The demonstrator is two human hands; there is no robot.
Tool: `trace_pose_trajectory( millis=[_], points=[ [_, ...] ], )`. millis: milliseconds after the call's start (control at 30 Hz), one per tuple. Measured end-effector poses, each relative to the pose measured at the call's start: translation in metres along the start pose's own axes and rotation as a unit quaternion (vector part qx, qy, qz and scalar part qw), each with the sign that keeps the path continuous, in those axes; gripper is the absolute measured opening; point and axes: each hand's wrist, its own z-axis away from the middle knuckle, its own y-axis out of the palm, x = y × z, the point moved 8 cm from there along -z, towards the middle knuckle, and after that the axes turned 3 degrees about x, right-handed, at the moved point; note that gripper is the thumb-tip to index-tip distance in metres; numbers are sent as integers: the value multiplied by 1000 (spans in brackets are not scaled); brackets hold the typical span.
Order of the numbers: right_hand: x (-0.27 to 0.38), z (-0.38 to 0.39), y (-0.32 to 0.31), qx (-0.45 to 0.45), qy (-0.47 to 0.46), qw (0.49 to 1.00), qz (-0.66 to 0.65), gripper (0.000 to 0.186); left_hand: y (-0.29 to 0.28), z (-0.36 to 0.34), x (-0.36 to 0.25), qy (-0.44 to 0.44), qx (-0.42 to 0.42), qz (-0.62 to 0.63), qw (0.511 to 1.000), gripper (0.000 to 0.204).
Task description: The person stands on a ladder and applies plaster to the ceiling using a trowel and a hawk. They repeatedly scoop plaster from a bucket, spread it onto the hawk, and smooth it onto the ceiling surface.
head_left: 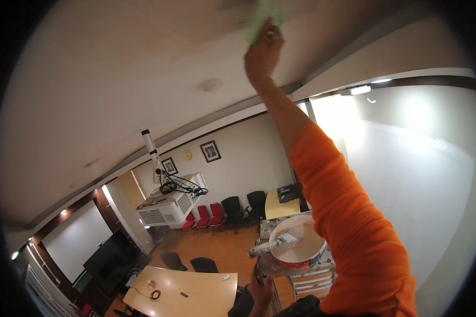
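Note:
My right hand (pixel 263 55), at the end of an orange sleeve, is raised to the ceiling (pixel 127 63). Its fingers close on a flat, pale green scraper (pixel 263 21), blurred by motion, against the ceiling surface. Low in the view, my left hand (pixel 262 296) is partly hidden, its fingers curled by a dark edge beside the ladder; what they hold is hard to make out. Between my arms a round bucket (pixel 307 248) holds a cream-coloured paste. Across its rim lies a paste-smeared, brush-like tool (pixel 272 245). The bucket rests on a stained ladder top (pixel 267 228).
A white projector (pixel 166 206) with looped cables hangs from the ceiling at left. Below stands a wooden table (pixel 206 290) with a remote and a cable coil on it. Red chairs (pixel 216 212) and black chairs line the far wall. Ladder rungs (pixel 313 282) show beneath the bucket.

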Motion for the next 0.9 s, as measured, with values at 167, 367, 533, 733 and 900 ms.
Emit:
trace_pose_trajectory(
  millis=[167, 367, 533, 733, 900],
  points=[
    [50, 50, 59, 148, 41, 988, -4, 62, 0, 0, -3, 3, -8, 12, 1000, 39],
    [42, 138, 31, 286, 70, 950, -99, 67, -3, -2, -10, -1, 3, -6, 1000, 40],
    [-39, 61, -18, 59, 214, 972, -83, 60, -3, -1, -15, 3, -4, 17, 1000, 42],
    [-48, -6, 10, 6, 289, 946, -145, 59, 2, 0, 0, 2, 9, 39, 999, 40],
    [69, 20, 18, 103, 215, 962, -136, 67, 8, -4, 18, 78, -8, 22, 997, 38]
  ],
)
